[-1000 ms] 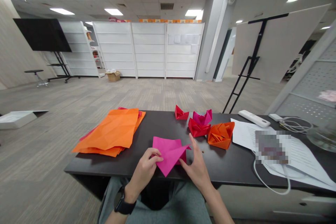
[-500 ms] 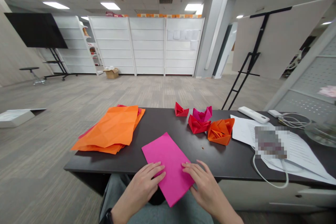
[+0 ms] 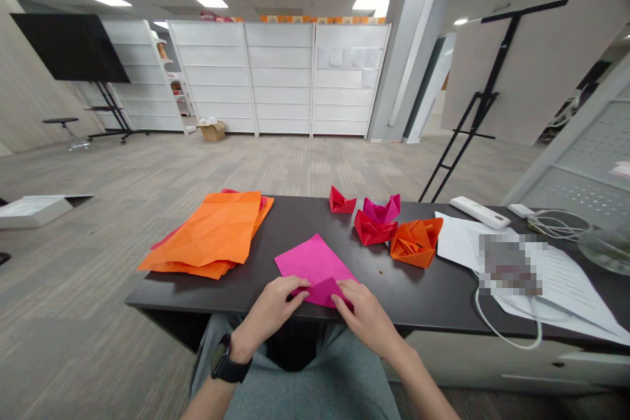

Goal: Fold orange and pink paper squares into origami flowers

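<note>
A pink sheet of paper (image 3: 315, 259) lies at the front edge of the dark table, one corner pointing away from me. Its near part is turned up over itself as a darker pink flap (image 3: 325, 290). My left hand (image 3: 281, 298) pinches the left side of this fold between thumb and fingers. On the right side, my right hand (image 3: 357, 308) grips the fold, with the thumb at the flap and the fingers over the paper. The fingertips partly cover the folded edge.
Left on the table (image 3: 197, 294) is a stack of creased orange sheets (image 3: 207, 233). Folded paper shapes stand beyond my right hand: a red one (image 3: 341, 202), another red (image 3: 371, 230), a pink (image 3: 384, 210) and an orange (image 3: 416, 244). White papers (image 3: 457, 243) and a cable (image 3: 492, 331) lie right.
The pink paper's near part, which lay flat and overhung the table edge, is now folded up and away from me. Both hands have moved forward with it, and the view has tilted slightly down.
</note>
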`<state>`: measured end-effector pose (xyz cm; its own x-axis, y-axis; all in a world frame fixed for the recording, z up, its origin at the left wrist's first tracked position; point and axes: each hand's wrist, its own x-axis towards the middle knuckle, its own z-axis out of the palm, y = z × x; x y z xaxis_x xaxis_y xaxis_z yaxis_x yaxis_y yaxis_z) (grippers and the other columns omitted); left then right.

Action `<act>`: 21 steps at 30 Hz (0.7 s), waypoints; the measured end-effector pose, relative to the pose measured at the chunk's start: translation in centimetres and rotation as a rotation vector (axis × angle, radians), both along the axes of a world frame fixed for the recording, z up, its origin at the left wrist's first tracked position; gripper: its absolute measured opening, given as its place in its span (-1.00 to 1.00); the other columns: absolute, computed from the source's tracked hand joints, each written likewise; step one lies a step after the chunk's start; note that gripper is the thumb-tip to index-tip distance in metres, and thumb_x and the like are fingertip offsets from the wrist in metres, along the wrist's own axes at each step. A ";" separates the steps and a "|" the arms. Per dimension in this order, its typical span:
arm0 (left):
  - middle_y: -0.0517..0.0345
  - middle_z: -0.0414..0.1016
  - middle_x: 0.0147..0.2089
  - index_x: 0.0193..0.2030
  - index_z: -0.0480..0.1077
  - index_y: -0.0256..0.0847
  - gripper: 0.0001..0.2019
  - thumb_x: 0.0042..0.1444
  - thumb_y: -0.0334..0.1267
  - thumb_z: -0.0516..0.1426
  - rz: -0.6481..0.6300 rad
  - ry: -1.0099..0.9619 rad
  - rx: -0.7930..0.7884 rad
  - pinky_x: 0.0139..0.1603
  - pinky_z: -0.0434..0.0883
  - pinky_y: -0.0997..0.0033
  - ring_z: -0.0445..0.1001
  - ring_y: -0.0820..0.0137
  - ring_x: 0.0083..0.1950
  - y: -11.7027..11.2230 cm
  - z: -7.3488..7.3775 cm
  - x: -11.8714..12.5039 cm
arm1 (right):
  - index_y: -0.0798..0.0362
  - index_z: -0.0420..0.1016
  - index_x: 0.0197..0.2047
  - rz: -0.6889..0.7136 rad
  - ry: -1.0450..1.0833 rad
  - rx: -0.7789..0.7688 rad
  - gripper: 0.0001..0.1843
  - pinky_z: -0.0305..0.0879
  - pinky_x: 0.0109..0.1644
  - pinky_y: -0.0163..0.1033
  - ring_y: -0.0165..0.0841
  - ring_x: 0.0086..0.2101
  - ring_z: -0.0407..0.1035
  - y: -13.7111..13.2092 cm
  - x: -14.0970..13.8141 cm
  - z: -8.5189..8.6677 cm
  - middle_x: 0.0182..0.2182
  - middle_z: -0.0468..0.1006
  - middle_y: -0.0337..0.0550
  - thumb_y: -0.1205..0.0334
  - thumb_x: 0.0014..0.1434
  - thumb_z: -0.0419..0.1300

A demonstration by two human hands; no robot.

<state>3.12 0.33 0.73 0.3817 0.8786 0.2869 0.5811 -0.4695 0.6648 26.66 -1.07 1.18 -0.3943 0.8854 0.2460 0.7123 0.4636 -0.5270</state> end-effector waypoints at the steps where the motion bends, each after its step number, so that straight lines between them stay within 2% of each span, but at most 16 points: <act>1: 0.12 0.61 -0.02 -0.01 0.49 -0.12 -0.80 0.28 -0.26 0.09 0.010 -0.015 -0.010 0.12 0.46 0.26 0.56 0.28 0.01 0.0 0.1 0.1 | 0.01 0.56 -0.12 -0.035 0.040 0.008 -0.68 0.34 0.10 -0.11 -0.21 -0.05 0.45 0.5 -0.1 -0.2 -0.09 0.60 -0.07 0.16 0.39 -0.02; 7: 0.11 0.58 -0.07 -0.07 0.46 -0.14 -0.82 0.28 -0.32 0.07 -0.009 -0.006 0.008 0.06 0.46 0.30 0.53 0.29 -0.03 0.1 0.3 0.5 | 0.00 0.43 -0.25 -0.189 0.151 0.035 -0.90 0.38 0.00 -0.09 -0.19 -0.13 0.40 1.9 -0.6 -1.4 -0.17 0.49 -0.08 0.26 0.25 0.09; 11: 0.12 0.55 0.08 -0.01 0.49 -0.10 -0.75 0.30 -0.38 0.04 -0.071 0.057 0.077 0.19 0.40 0.27 0.49 0.31 0.11 0.0 -0.2 0.2 | -0.04 0.37 -0.26 -0.227 0.151 0.066 -0.94 0.38 0.03 -0.03 -0.16 -0.11 0.38 1.6 -1.0 -2.1 -0.17 0.44 -0.08 0.30 0.23 0.09; 14: 0.17 0.51 0.17 0.01 0.52 -0.05 -0.72 0.30 -0.42 0.06 -0.089 0.124 0.121 0.23 0.38 0.27 0.46 0.33 0.18 -0.1 -0.5 0.0 | -0.02 0.39 -0.14 -0.258 0.121 0.096 -0.87 0.36 0.06 0.00 -0.14 -0.07 0.36 1.4 -1.1 -2.3 -0.12 0.42 -0.04 0.29 0.24 0.09; 17: 0.16 0.51 0.17 0.04 0.52 -0.05 -0.72 0.27 -0.40 0.11 -0.088 0.158 0.145 0.25 0.38 0.25 0.46 0.33 0.18 -0.2 -0.6 0.0 | -0.01 0.42 0.02 -0.252 0.045 0.131 -0.74 0.34 0.09 0.00 -0.13 -0.02 0.33 1.2 -1.1 -2.2 -0.04 0.41 0.00 0.27 0.30 0.05; 21: 0.13 0.53 0.16 0.05 0.51 -0.08 -0.72 0.26 -0.40 0.12 -0.101 0.177 0.171 0.23 0.40 0.22 0.47 0.32 0.16 -0.3 -0.5 0.1 | -0.02 0.51 -0.01 -0.211 -0.059 0.173 -0.68 0.35 0.07 -0.01 -0.13 0.00 0.32 1.0 -1.1 -2.0 -0.01 0.42 0.03 0.33 0.33 -0.03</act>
<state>3.18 0.06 0.19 0.5227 0.7779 0.3488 0.6259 -0.6280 0.4625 25.55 -0.10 -0.86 -0.2237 0.8963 0.3830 0.8300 0.3812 -0.4073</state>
